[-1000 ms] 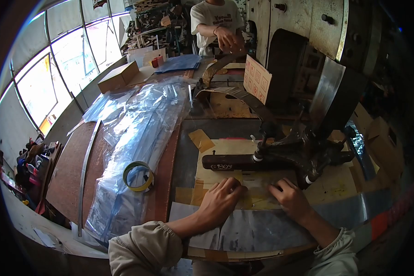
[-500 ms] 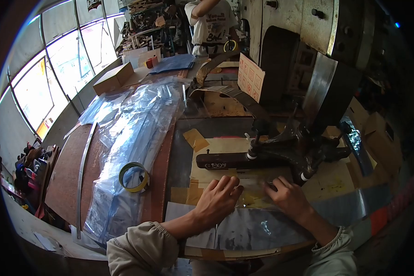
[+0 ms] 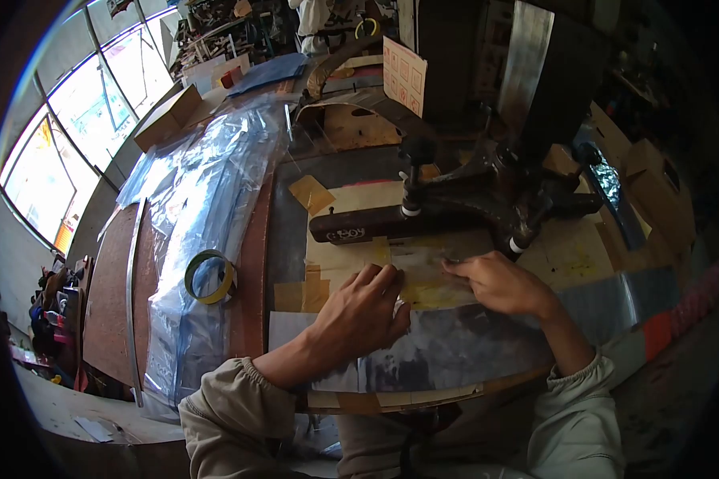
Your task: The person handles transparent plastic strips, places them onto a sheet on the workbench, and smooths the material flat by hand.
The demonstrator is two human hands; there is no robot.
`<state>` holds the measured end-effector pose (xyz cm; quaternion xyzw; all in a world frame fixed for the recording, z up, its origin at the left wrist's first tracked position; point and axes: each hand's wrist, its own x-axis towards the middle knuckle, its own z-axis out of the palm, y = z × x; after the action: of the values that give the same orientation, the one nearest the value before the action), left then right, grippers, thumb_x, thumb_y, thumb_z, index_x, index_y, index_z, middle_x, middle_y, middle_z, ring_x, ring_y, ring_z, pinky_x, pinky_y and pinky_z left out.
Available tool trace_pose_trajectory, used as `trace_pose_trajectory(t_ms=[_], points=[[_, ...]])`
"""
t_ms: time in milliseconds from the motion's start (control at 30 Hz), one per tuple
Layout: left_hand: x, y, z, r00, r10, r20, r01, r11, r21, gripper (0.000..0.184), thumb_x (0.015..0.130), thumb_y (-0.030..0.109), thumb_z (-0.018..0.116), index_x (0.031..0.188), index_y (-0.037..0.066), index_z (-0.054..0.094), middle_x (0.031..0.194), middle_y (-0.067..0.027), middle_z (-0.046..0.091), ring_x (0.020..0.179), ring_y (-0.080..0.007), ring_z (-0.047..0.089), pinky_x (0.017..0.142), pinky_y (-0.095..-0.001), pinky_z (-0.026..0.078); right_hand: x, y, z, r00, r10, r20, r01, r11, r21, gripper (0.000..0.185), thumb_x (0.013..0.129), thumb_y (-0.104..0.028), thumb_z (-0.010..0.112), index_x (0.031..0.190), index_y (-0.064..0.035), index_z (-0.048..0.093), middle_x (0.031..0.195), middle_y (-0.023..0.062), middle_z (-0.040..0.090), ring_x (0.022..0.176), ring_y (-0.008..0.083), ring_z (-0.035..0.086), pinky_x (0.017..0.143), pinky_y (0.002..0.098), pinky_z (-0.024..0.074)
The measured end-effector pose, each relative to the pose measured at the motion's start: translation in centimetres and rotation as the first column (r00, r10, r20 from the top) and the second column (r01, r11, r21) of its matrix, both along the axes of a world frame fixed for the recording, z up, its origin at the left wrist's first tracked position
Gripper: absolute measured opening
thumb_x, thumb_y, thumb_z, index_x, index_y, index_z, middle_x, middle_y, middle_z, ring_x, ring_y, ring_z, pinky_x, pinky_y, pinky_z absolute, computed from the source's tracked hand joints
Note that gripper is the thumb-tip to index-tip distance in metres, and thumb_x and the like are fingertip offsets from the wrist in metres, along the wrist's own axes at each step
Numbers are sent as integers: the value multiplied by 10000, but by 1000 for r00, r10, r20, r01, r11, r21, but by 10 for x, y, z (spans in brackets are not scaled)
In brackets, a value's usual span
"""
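the film (image 3: 433,279) seems to lie between the hands, near the bar (image 3: 367,226). left hand (image 3: 358,313) has curled fingers, right hand (image 3: 507,286) nearly closed ones; their grip i cannot tell. better to press lightly, without wrinkle.

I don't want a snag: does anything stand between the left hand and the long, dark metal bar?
Nothing visible does: only the flat, pale board shows between the left hand and the bar.
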<state>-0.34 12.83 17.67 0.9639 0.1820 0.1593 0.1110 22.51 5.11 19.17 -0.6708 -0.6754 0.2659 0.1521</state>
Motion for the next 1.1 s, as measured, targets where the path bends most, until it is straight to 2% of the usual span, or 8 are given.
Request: trace_pose_trajectory(t_ms=[167, 333, 533, 633, 767, 867, 967, 1100], points=[[0, -3, -2, 998, 3, 55, -2, 1000, -8, 338, 825, 210, 600, 1000, -78, 573, 1006, -150, 513, 988, -307, 541, 869, -426, 488, -2, 6, 13, 999, 11, 49, -8, 998, -63, 347, 821, -48, 463, 1092, -19, 678, 969, 276, 647, 946, 427, 634, 841, 471, 511], [-1, -5, -6, 1000, 6, 21, -8, 995, 96, 441, 831, 235, 603, 1106, -104, 542, 1116, -197, 511, 1084, -336, 521, 961, -445, 440, -3, 18, 9, 974, 95, 207, -84, 995, -63, 262, 805, -55, 515, 986, 37, 680, 979, 269, 653, 955, 418, 639, 827, 471, 520], [-3, -4, -17, 1000, 3, -14, -2, 994, 110, 553, 868, 279, 571, 1215, -143, 486, 1341, -324, 445, 1269, -405, 460, 1060, -453, 381, -13, 36, 39, 835, 372, 405, -202, 893, -402, 374, 802, -25, 488, 1141, 14, 642, 1138, 204, 598, 1139, 361, 551, 963, 413, 456], [-3, -3, -19, 1000, -8, -22, 10, 996, 92, 569, 876, 290, 560, 1229, -147, 475, 1334, -358, 451, 1271, -423, 468, 1070, -461, 373, -8, 43, 34, 812, 404, 421, -278, 902, -330, 347, 805, -40, 498, 1112, 29, 645, 1162, 210, 578, 1151, 354, 543, 959, 406, 457], [-3, -2, -16, 1000, -13, -19, 14, 995, 100, 574, 874, 295, 556, 1231, -148, 474, 1314, -358, 476, 1260, -420, 481, 1064, -473, 376, -26, 49, 47, 835, 370, 407, -185, 886, -426, 227, 806, -82, 547, 922, 33, 705, 1120, 191, 647, 1069, 352, 616, 885, 390, 513], [-3, -1, -18, 1000, -10, -5, 11, 994, 106, 573, 873, 293, 556, 1231, -147, 478, 1313, -349, 485, 1258, -415, 485, 1062, -480, 374, -41, 17, 29, 887, 257, 385, -195, 962, -192, 343, 968, -269, 509, 1085, 22, 647, 1007, 210, 678, 961, 398, 646, 871, 463, 504], [-4, 1, -22, 1000, -20, 10, 18, 990, 139, 569, 873, 292, 554, 1230, -145, 482, 1314, -342, 489, 1255, -413, 488, 1062, -483, 373, -61, -6, 7, 880, 60, 471, -133, 983, 123, 348, 931, -354, 582, 793, -66, 723, 735, 190, 675, 804, 325, 695, 760, 408, 539], [-3, 2, -24, 1000, -11, -10, 12, 989, 145, 541, 867, 292, 562, 1212, -121, 503, 1322, -325, 492, 1250, -404, 493, 1067, -498, 361, -65, -18, 4, 914, -130, 384, 56, 978, 199, 588, 959, -552, 422, 827, -74, 738, 783, 184, 691, 854, 328, 694, 874, 497, 478]])
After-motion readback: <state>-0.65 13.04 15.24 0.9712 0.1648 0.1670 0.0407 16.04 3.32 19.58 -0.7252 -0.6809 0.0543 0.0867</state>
